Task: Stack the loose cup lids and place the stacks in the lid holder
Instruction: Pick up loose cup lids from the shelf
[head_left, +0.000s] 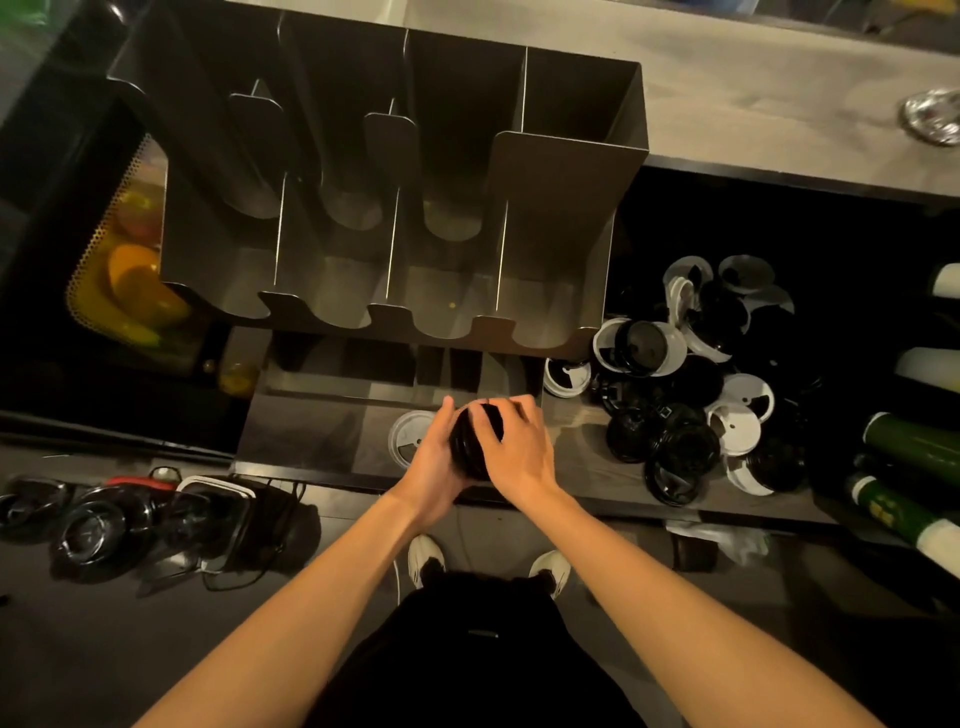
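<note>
While my left hand (434, 460) and right hand (522, 449) are curling their fingers round the stack of round black plastic lids (470, 449), just in front of the grey metal lid holder (395, 208), I am judging that uneven squeezing is risking a skewed spill.

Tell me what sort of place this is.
Likely a café or drinks-shop counter: a metal lid holder with divided slots, a heap of loose black and white cup lids beside it, and a stack of black lids held between the left hand and the right hand.
</note>
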